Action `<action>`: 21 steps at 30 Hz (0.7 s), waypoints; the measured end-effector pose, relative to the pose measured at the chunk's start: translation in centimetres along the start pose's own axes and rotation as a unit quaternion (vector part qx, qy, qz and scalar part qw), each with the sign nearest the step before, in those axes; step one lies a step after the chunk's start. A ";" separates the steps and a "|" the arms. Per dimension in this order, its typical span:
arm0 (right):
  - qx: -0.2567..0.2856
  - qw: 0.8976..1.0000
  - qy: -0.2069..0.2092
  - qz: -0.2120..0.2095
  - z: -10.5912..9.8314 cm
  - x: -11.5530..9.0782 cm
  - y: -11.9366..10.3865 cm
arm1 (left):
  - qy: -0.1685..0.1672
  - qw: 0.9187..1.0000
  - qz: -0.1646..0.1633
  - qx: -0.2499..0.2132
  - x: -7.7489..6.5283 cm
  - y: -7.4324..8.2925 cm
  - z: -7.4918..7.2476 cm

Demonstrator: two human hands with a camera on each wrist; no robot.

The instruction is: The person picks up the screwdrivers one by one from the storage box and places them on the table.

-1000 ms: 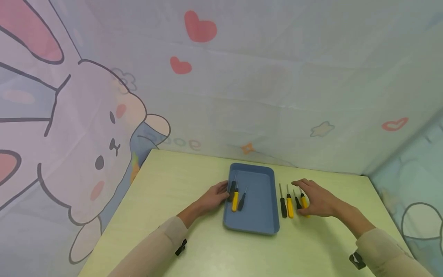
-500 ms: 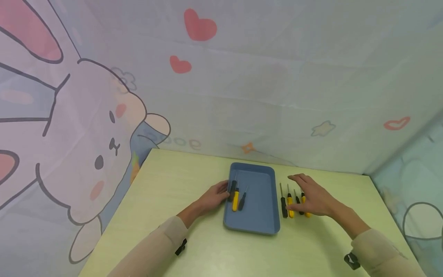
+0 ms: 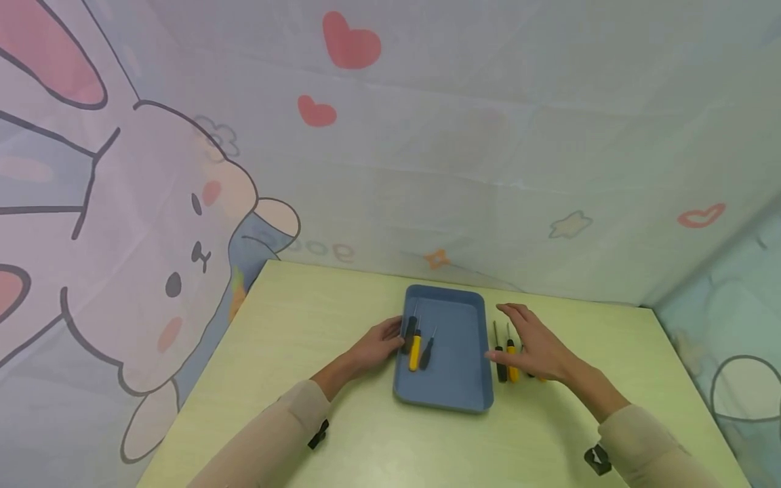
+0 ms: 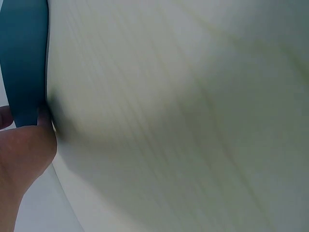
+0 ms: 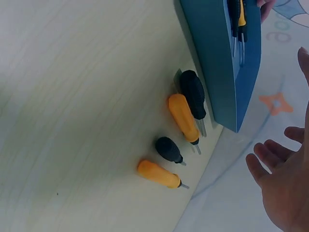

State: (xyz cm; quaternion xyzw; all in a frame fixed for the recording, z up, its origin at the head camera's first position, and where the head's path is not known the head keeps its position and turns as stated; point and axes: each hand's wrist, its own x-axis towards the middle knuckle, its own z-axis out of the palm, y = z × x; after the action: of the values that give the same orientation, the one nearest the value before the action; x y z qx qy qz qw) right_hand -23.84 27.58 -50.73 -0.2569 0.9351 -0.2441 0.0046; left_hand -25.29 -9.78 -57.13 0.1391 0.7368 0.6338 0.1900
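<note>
My left hand (image 3: 373, 349) grips the left wall of a blue tray (image 3: 451, 393), thumb over the rim. The left wrist view shows the tray's wall (image 4: 25, 58) between the digits. Inside the tray lie a long black screwdriver (image 3: 411, 332), a yellow screwdriver (image 3: 415, 354) and a smaller black screwdriver (image 3: 426, 355). My right hand (image 3: 537, 349) hovers, fingers spread and holding nothing, over a row beside the tray's right wall. That row holds a black screwdriver (image 5: 193, 94), a yellow screwdriver (image 5: 182, 116), a short black screwdriver (image 5: 168, 149) and another yellow screwdriver (image 5: 158, 174), partly hidden in the head view.
Everything stands on a pale yellow-green table (image 3: 329, 298). A printed cloth backdrop (image 3: 427, 169) with a rabbit and hearts rises right behind the table's far edge. Another cloth (image 3: 732, 325) hangs at the right side.
My right hand has moved left from the rightmost screwdrivers toward the tray's right rim, staying empty. The left hand, the tray and the screwdrivers have kept their places.
</note>
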 end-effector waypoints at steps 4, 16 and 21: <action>0.026 1.000 0.004 0.014 0.5 0.2 -0.2 | 0.000 1.000 0.004 0.001 0.1 -0.1 0.0; 0.146 0.988 0.023 0.053 2.5 0.3 -0.6 | 0.003 1.000 -0.001 -0.004 0.4 -0.5 0.0; 0.190 0.979 0.035 0.067 3.7 0.4 -0.8 | 0.005 1.000 -0.001 -0.007 0.3 -0.7 -0.1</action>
State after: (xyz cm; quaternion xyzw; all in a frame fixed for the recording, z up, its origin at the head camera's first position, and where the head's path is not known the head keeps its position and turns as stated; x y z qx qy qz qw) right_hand -23.29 25.08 -53.55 -0.1799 0.8863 -0.4251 0.0369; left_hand -25.62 -9.81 -57.82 0.1333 0.7336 0.6393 0.1878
